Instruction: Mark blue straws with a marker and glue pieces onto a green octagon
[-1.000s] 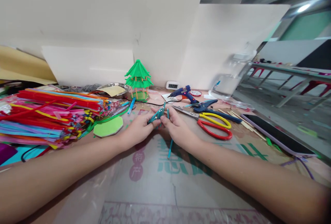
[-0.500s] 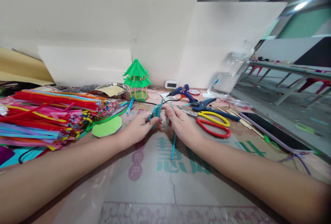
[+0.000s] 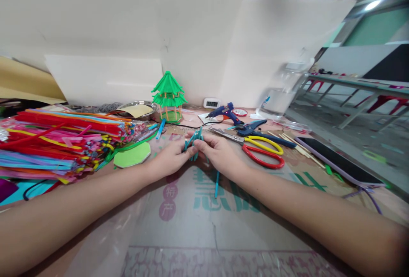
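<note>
Between my two hands is a bundle of thin teal sticks (image 3: 196, 142), which look like cut pipe cleaners. My left hand (image 3: 177, 154) is closed around its left side. My right hand (image 3: 217, 151) pinches its right side with thumb and fingers, hiding part of it. Just below the right hand, a single teal stick (image 3: 217, 185) lies on the printed cardboard (image 3: 191, 230), its upper end covered by the hand. Beyond the hands stands a small green-roofed pavilion model (image 3: 169, 97).
Pipe cleaner bundles (image 3: 60, 140) and a green octagon (image 3: 132, 155) lie left. To the right are scissors (image 3: 263, 153), blue cutting pliers (image 3: 255, 128), a glue gun (image 3: 227, 113), a phone (image 3: 338, 162) and a clear bottle (image 3: 279, 96). A digital timer (image 3: 211, 103) stands behind.
My right hand has moved slightly left to meet the bundle; the separate stick it pinched before is now against the others. The sticks sit lower and closer together between both hands.
</note>
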`<move>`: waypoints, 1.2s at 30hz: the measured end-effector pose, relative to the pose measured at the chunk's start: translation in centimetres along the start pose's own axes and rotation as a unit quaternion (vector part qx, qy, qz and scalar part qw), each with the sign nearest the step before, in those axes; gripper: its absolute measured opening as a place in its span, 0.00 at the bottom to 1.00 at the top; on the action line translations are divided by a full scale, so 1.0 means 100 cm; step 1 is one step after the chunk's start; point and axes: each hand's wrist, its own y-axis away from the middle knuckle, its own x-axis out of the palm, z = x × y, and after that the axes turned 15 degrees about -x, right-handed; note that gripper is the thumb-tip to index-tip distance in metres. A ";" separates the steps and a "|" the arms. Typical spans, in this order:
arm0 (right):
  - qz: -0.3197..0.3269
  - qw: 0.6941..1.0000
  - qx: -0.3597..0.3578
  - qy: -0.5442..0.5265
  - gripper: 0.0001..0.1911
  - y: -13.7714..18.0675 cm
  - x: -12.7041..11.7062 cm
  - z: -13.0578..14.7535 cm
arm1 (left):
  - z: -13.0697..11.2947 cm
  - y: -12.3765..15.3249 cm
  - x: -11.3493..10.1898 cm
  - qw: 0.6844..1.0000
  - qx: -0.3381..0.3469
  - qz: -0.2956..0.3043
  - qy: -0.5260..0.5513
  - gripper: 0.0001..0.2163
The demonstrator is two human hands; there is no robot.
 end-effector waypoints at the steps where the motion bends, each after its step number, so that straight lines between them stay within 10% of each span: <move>1: 0.001 1.000 0.001 -0.007 0.17 0.000 0.000 0.001 | 0.000 0.000 0.000 1.000 0.001 0.001 0.000 0.23; 19: -0.014 0.996 0.077 -0.039 0.15 0.000 0.005 0.003 | 0.003 -0.006 0.003 0.999 -0.008 0.033 0.023 0.29; 26: -0.009 0.999 0.031 0.023 0.10 0.000 0.010 -0.003 | 0.005 -0.003 0.009 0.999 -0.021 -0.029 -0.016 0.09; 36: -0.022 0.998 -0.013 -0.052 0.08 -0.002 0.005 -0.009 | -0.001 0.006 0.014 0.998 -0.013 -0.047 -0.038 0.09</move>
